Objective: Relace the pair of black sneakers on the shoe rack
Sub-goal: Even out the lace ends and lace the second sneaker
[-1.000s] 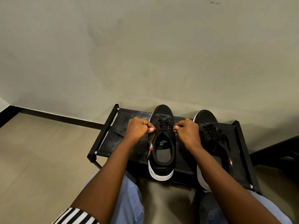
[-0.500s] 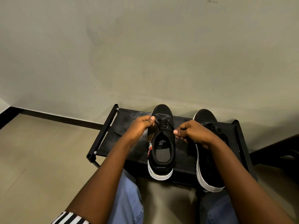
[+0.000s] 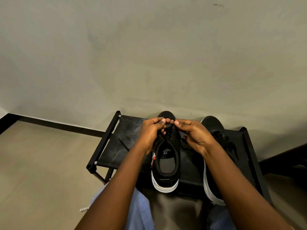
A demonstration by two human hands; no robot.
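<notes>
Two black sneakers with white soles stand on the black shoe rack (image 3: 126, 143), toes toward the wall. The left sneaker (image 3: 167, 163) is in the middle, its black lace (image 3: 169, 132) threaded through the eyelets. My left hand (image 3: 152, 131) and my right hand (image 3: 192, 135) meet over its toe, each pinching a strand of that lace between thumb and fingers. The right sneaker (image 3: 216, 128) stands beside it, partly hidden by my right forearm, with loose laces on top.
The rack stands against a plain grey wall (image 3: 149, 55) with a black skirting strip (image 3: 58, 126). Tiled floor (image 3: 41, 171) lies to the left. My knees in blue jeans (image 3: 139, 211) are just in front of the rack. A dark object (image 3: 289, 163) sits at the right.
Both hands have moved forward and together over the left sneaker's toe, pinching the lace. The right hand came back from the right sneaker's side.
</notes>
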